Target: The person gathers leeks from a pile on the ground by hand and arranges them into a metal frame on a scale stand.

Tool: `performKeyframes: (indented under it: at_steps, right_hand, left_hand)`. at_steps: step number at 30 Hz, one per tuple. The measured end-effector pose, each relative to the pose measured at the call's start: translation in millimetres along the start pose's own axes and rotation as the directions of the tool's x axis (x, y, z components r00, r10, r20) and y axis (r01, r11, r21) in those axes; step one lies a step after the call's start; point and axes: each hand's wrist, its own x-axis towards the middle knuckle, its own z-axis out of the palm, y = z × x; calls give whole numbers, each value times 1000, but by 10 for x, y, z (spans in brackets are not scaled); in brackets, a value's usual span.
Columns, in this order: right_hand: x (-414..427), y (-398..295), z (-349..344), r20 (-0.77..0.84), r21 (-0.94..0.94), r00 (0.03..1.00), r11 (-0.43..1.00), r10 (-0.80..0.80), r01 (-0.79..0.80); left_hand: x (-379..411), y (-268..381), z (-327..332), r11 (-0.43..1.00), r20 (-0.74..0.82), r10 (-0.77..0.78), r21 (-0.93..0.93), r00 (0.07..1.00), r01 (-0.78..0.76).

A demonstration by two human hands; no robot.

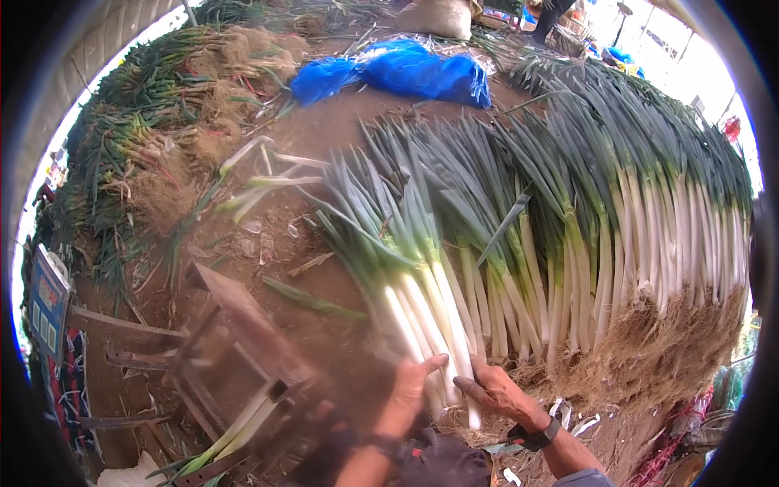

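Both hands close around the white stalks of a bunch of large green onions (420, 316) in front of me, just above the roots. My left hand (417, 383) grips the bunch from the left, its thumb across the stalks. On the right side, my right hand (492, 386) holds the same bunch, thumb pointing left. The green leaves point away from me, and the roots lie near my lap. Right beside the bunch lies a long row of more large green onions (578, 274), roots towards me.
A rusty metal frame (255, 329) stands at the left, with loose stalks (243, 426) in it. Beyond it lie piled tied onion bundles (152, 134). Blue plastic netting (401, 70) and a pale sack (435, 18) lie at the far side. A digital scale (50, 304) is at far left.
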Motion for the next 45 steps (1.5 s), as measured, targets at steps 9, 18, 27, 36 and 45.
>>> performKeyframes:
  at_steps: [9,18,27,36,45]
  right_hand:
    - [26,261,-79,-36,292,999,957,12,-1]
    - [147,464,36,-17,437,991,892,134,-113]
    - [226,255,85,-70,412,991,908,117,-78]
    - [277,450,93,-43,83,999,997,-6,9]
    - [154,314,19,-39,300,995,951,91,-75]
  left_hand:
    - [-56,-29,-44,998,81,24,62,996,-29]
    - [53,-95,-130,992,84,-48,123,995,37]
    - [146,-223,-217,997,52,-44,-53,998,47]
    - [125,-223,-298,998,23,-34,62,999,32]
    - [144,-218,-212,997,112,-83,-2,990,83]
